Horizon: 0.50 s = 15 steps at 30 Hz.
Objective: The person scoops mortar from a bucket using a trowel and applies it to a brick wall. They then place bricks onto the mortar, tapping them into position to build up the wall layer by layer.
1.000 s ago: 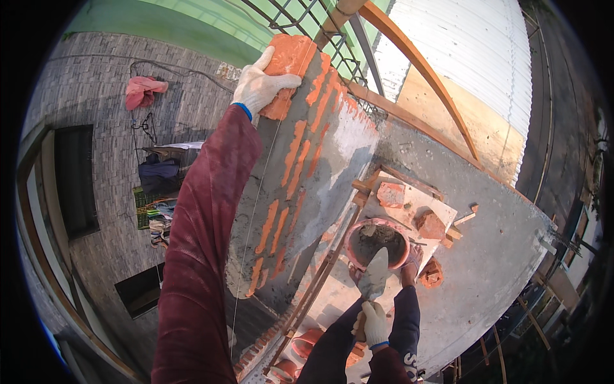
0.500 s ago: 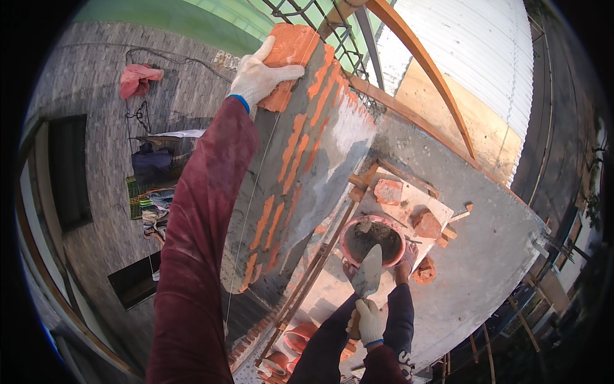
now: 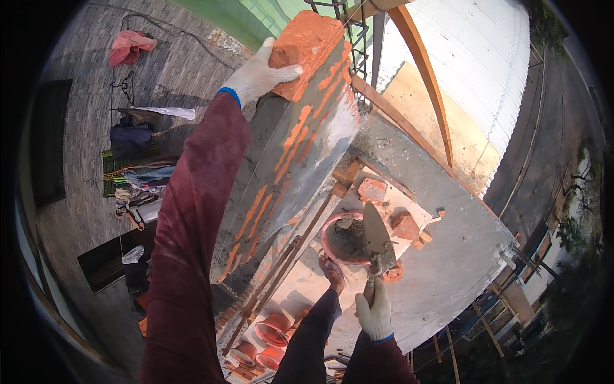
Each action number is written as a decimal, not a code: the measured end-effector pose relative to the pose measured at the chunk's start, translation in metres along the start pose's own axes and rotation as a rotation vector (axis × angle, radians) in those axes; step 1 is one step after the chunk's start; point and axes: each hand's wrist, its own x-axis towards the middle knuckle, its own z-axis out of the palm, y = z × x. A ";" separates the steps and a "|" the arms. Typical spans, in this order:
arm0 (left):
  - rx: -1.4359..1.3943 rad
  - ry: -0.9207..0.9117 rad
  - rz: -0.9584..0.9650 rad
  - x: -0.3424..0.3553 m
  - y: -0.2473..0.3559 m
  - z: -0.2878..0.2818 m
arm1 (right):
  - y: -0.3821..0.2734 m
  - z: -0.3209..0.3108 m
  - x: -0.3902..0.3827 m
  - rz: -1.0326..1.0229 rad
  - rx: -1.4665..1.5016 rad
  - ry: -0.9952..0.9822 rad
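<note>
From the head view, no package, label or sign can be made out; the nearest thing to a marker is a pink cloth hanging on the grey block wall at upper left, with a heap of clothes and small gear on the ground below it.

A brick wall rises steeply through the middle of the picture, its face smeared with grey mortar so that only patches of orange brick show. To its right lies a grey concrete slab, and beyond that a white corrugated roof and a curved orange bar. On the slab sits a round orange pan with grey mortar in it, loose brick pieces beside it, and more orange pans lower down by the wall's foot. A bare foot stands just beside the pan.

The left hand, in a white glove, is closed around an orange brick at the very top of the wall. The brick looks rough and dusty, tilted with the wall's top course.

The right hand, also gloved, grips the handle of a trowel, whose grey blade lies over the pan's rim.
</note>
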 end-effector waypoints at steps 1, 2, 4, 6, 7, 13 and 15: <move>-0.014 -0.017 -0.013 -0.002 0.011 0.008 | -0.019 -0.023 0.014 -0.128 -0.160 0.057; -0.001 -0.027 -0.041 -0.008 0.017 0.004 | -0.066 -0.045 0.035 -0.228 -0.274 0.069; -0.017 -0.052 -0.065 -0.014 0.027 -0.002 | -0.129 -0.074 0.085 -0.536 -0.429 0.178; 0.017 -0.041 -0.070 -0.017 0.025 -0.007 | -0.193 -0.087 0.130 -0.738 -0.535 0.246; 0.042 -0.023 -0.055 -0.017 0.020 -0.006 | -0.225 -0.091 0.151 -0.780 -0.582 0.234; 0.062 0.016 0.122 0.007 -0.001 0.012 | -0.343 -0.080 0.262 -1.158 -1.004 0.281; 0.075 0.025 0.140 0.007 -0.001 0.011 | -0.357 -0.065 0.277 -1.227 -1.031 0.293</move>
